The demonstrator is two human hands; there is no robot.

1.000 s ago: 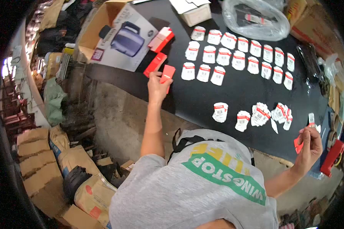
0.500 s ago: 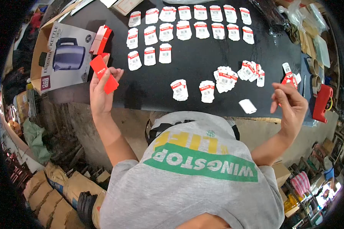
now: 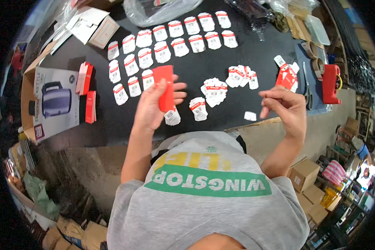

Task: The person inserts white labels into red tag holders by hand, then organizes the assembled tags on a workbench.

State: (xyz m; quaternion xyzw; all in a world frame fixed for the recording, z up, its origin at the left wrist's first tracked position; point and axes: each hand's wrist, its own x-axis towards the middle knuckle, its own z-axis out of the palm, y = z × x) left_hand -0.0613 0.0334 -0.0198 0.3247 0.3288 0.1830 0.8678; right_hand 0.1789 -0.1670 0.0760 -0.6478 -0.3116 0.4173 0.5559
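My left hand (image 3: 151, 109) grips a flat red card (image 3: 166, 89) between thumb and fingers, above the table. Below it lies a stack of white-and-red barcode tags (image 3: 172, 117), partly hidden by the hand. Over the table's right front edge is my right hand (image 3: 286, 109), thumb and fingertips pinched together; whether anything sits between them I cannot make out. A small white card (image 3: 250, 116) lies just left of it. Beyond it is a loose pile of red-and-white tags (image 3: 286, 76). More tag heaps (image 3: 215, 91) spread between my hands.
Rows of tag stacks (image 3: 162, 51) cover the far middle of the black table (image 3: 125, 121). At left stand an electric kettle box (image 3: 56, 100) and red cards (image 3: 90, 107). Scissors (image 3: 307, 85), tape rolls (image 3: 318, 66) and a red tape dispenser (image 3: 331, 83) lie at right.
My left hand has moved right, away from the kettle box, with the red card in it; a red bundle now shows beside the box. My right hand stays pinched. The view has shifted and turned.
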